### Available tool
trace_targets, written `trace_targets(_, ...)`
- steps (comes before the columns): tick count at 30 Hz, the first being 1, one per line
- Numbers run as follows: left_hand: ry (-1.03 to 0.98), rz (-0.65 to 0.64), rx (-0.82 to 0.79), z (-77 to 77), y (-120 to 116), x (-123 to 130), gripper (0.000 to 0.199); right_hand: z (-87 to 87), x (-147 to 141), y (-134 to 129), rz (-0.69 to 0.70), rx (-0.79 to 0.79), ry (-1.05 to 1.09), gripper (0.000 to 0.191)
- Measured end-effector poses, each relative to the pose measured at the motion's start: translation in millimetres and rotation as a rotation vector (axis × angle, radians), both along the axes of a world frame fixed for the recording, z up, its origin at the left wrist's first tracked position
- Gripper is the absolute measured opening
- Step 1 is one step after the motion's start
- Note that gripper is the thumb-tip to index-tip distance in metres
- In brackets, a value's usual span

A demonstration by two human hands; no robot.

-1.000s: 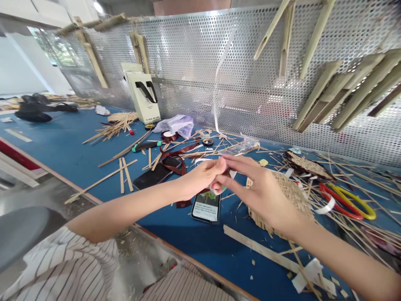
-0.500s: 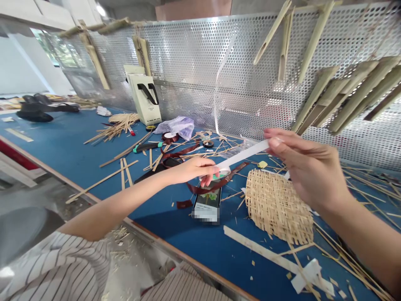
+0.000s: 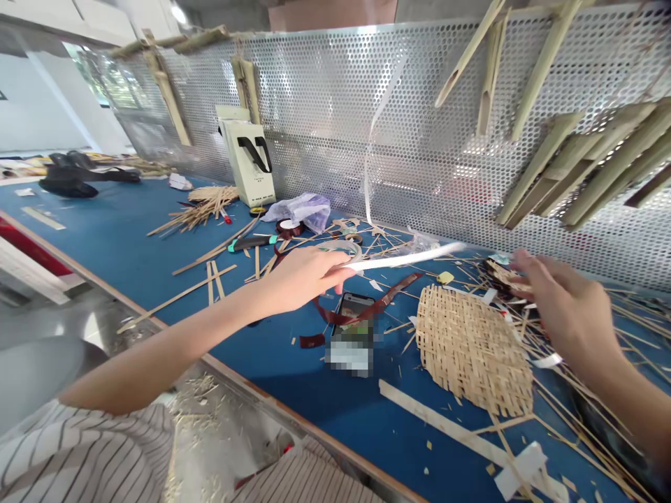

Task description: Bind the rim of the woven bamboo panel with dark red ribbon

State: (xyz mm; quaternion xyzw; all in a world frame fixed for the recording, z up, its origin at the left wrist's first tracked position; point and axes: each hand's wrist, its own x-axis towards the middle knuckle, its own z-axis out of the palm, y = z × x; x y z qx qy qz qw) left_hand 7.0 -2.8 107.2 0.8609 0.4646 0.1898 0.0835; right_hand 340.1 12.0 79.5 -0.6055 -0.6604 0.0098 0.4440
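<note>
My left hand [image 3: 307, 278] grips a roll of white tape [image 3: 349, 253], and a white strip [image 3: 409, 256] runs loose from it to the right. My right hand [image 3: 569, 307] is apart from that strip, fingers spread, just above a dark woven scrap [image 3: 506, 276] among loose bamboo strips. Below it lies a woven bamboo mat [image 3: 472, 349] with ragged strip ends. A phone [image 3: 351, 307], its lower part blurred, lies under a dark red ribbon [image 3: 367, 302] in front of my left hand.
A blue workbench [image 3: 105, 237] is strewn with bamboo strips and offcuts. A perforated metal panel [image 3: 335, 119] with bamboo sections hanging on it stands behind. A white box [image 3: 247, 162], a plastic bag [image 3: 300, 212] and a screwdriver [image 3: 251, 242] sit near it. The bench edge [image 3: 210, 360] runs along the near left.
My right hand has let go of the white strip and moved right and down toward the dark woven scrap. My left hand has shifted slightly up and left with the roll.
</note>
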Motion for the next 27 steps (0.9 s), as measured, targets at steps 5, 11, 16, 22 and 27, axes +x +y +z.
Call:
trace_targets(5, 0.205, -0.018, 0.099, -6.2, -2, 21, 0.025, 20.4, -44, -13, 0.279, 0.320, -0.303, 0.048)
trace_targets(11, 0.303, -0.115, 0.247, -9.0, -5, 46, 0.028, 20.1, -91, -13, 0.746, 0.224, -0.596, 0.038)
trace_targets(16, 0.237, -0.081, 0.183, -7.5, -4, 44, 0.026, 10.8, -85, -7, 0.791, 0.233, -0.577, 0.035)
trace_targets(22, 0.270, -0.028, 0.138, -11.7, -3, 40, 0.027, 4.8, -92, -13, 0.835, 0.285, -0.432, 0.021)
trace_targets(27, 0.293, 0.002, 0.147, -11.4, 2, 27, 0.027, 12.3, -96, -19, 0.804, 0.237, -0.327, 0.022)
